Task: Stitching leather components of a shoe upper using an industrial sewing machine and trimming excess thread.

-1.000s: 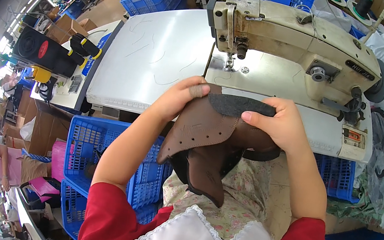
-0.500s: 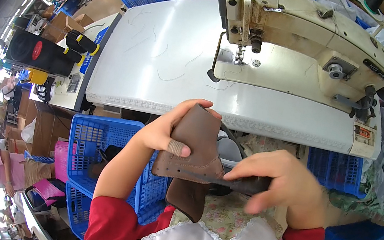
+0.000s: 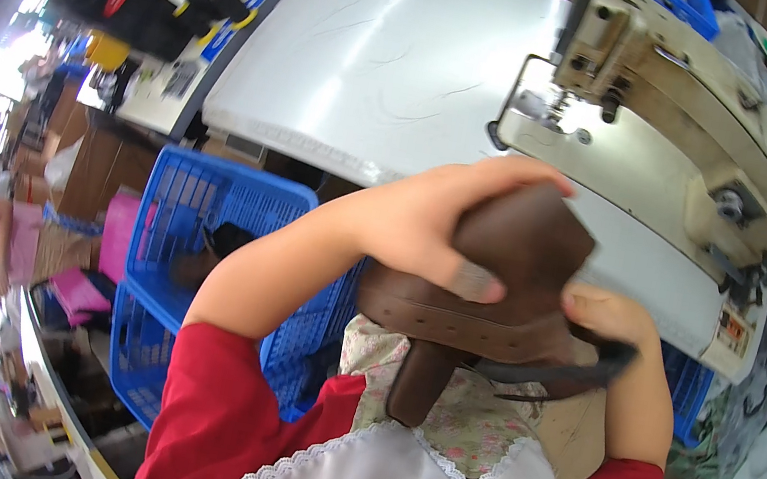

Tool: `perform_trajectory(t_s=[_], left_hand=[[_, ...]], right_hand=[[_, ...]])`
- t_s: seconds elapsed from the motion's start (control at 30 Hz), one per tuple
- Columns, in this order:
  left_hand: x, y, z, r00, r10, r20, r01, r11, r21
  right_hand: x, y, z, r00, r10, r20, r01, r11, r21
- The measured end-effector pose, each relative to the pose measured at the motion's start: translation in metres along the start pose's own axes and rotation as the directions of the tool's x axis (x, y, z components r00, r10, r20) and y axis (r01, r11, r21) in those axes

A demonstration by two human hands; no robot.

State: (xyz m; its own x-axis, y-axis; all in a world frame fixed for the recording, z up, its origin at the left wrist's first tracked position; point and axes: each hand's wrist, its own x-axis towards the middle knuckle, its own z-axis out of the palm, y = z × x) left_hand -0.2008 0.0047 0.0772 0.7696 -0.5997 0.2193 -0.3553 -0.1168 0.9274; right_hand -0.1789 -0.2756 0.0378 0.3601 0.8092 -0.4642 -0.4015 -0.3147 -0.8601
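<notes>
Taking the brown leather piece [image 3: 528, 284] as the clock's centre, it is hanging above the wearer's lap, near the edge of the white table [image 3: 405, 50]. The left hand [image 3: 426, 226] is coming in from ten o'clock and gripping it, taped thumb pressing the front, fingers wrapping over the top. At three o'clock the right hand [image 3: 618, 324] is touching the edge, but its fingers are hiding, so I can't tell how firmly it's closing. What's done? The row of holes [image 3: 473, 334] is showing, and the panels appear to be joined. What's left? A dark strip [image 3: 601, 365] is curving out at four o'clock, seemingly unfinished; blur is hiding whether it's attached. Nothing is lying under the sewing machine [image 3: 694, 139] at one o'clock.
</notes>
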Motion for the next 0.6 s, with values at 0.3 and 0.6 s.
perform_trajectory(t_s=[0.3, 0.6], left_hand=[[0.031, -0.003, 0.026, 0.987, 0.066, 0.147, -0.071, 0.997, 0.029], [0.025, -0.026, 0.02, 0.988, 0.016, 0.151, -0.016, 1.0, -0.001]], right_hand=[[0.037, -0.015, -0.009, 0.985, 0.058, 0.16, -0.052, 0.998, -0.045], [0.021, 0.002, -0.022, 0.995, 0.008, 0.102, -0.016, 0.997, 0.077]])
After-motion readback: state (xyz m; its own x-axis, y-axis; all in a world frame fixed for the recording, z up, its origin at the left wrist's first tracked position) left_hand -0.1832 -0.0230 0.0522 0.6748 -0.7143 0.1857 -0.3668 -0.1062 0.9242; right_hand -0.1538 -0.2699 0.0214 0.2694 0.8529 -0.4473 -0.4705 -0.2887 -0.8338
